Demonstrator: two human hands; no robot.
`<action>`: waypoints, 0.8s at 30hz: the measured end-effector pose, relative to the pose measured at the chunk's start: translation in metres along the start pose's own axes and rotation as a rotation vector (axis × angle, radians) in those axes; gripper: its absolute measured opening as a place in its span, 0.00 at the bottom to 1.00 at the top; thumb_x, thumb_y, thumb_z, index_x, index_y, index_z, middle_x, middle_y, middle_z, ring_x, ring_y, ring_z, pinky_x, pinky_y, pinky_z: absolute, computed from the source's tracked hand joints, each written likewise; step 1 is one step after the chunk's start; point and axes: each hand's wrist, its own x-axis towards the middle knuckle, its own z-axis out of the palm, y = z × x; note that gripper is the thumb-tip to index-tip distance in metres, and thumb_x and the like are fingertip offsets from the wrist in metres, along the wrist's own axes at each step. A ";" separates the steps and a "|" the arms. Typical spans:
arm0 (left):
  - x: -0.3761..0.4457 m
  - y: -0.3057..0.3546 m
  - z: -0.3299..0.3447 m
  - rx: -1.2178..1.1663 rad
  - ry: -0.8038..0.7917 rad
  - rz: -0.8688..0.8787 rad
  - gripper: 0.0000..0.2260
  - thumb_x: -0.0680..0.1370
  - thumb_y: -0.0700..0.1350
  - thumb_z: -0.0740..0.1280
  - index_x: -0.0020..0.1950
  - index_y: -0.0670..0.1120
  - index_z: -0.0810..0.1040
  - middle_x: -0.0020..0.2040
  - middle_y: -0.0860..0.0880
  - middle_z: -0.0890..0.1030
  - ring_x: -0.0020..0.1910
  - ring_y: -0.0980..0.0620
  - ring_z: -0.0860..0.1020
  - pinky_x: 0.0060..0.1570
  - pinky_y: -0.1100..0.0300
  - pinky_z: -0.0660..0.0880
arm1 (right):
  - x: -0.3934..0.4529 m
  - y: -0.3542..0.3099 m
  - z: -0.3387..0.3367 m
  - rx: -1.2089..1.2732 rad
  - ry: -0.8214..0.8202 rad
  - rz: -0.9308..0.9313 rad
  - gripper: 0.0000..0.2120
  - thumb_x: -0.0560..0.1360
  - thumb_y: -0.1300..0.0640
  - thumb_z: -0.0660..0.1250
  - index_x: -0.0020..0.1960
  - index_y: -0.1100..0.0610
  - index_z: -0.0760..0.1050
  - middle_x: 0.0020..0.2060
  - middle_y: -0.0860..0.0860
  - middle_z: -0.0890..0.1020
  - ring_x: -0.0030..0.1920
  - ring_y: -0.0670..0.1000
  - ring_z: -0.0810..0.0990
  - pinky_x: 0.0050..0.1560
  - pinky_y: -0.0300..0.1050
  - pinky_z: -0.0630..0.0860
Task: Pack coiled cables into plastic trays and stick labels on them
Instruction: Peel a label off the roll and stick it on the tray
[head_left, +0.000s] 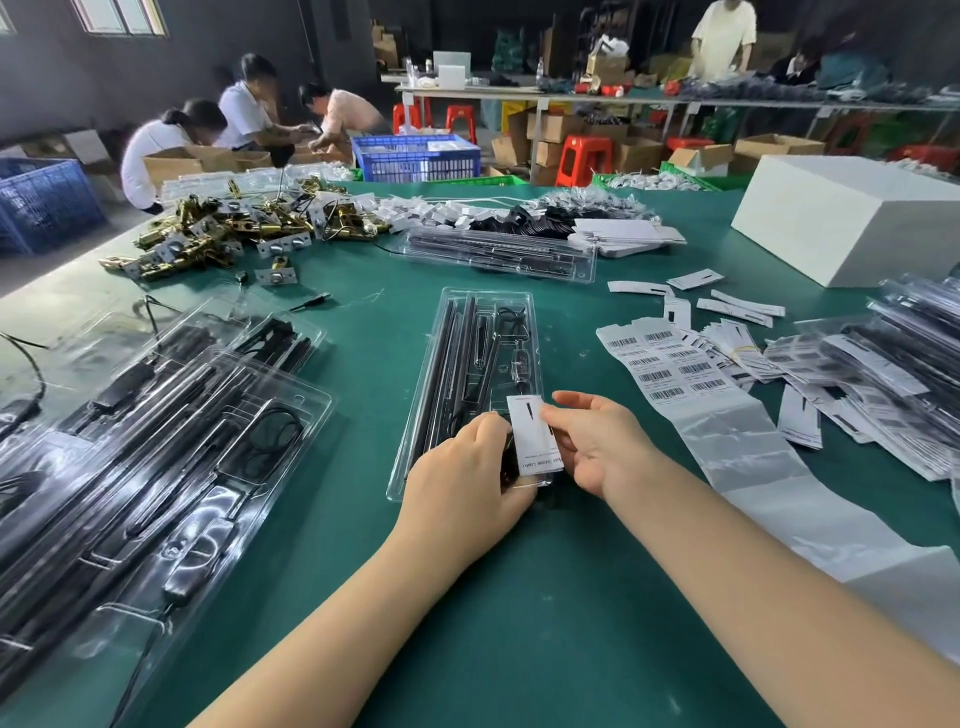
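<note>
A clear plastic tray (480, 332) lies on the green table (519, 597) in front of me, holding black rods and a coiled black cable (511, 319). A white paper label (535, 434) stands over the tray's near end. My left hand (467, 467) curls over the tray's near end and touches the label's left edge. My right hand (597, 441) pinches the label's right edge between thumb and fingers.
Stacked filled trays (156, 415) lie at the left, another tray (498, 252) behind. A barcode sticker sheet (670, 364) and loose labels (831, 395) spread to the right. Brass hardware (223, 234) sits back left, a white box (852, 218) back right. People work beyond the table.
</note>
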 end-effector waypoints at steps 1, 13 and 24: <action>0.000 -0.001 0.000 -0.002 -0.008 0.000 0.19 0.74 0.62 0.63 0.55 0.49 0.70 0.52 0.55 0.77 0.45 0.48 0.77 0.39 0.56 0.70 | -0.001 0.000 0.001 0.023 -0.001 0.010 0.10 0.76 0.71 0.66 0.45 0.57 0.71 0.36 0.57 0.80 0.20 0.46 0.79 0.19 0.36 0.72; -0.001 0.002 0.001 0.044 0.055 0.062 0.14 0.77 0.58 0.60 0.54 0.49 0.73 0.49 0.54 0.76 0.41 0.48 0.77 0.35 0.55 0.72 | -0.007 -0.011 0.008 0.097 -0.116 0.153 0.12 0.77 0.72 0.61 0.48 0.55 0.68 0.50 0.62 0.79 0.36 0.52 0.78 0.27 0.41 0.77; 0.000 0.001 0.000 0.075 0.005 0.064 0.16 0.76 0.60 0.62 0.55 0.50 0.73 0.54 0.56 0.76 0.46 0.50 0.78 0.37 0.57 0.71 | 0.002 -0.009 0.005 -0.019 -0.111 0.075 0.17 0.73 0.78 0.63 0.48 0.56 0.71 0.43 0.59 0.80 0.40 0.54 0.80 0.42 0.44 0.77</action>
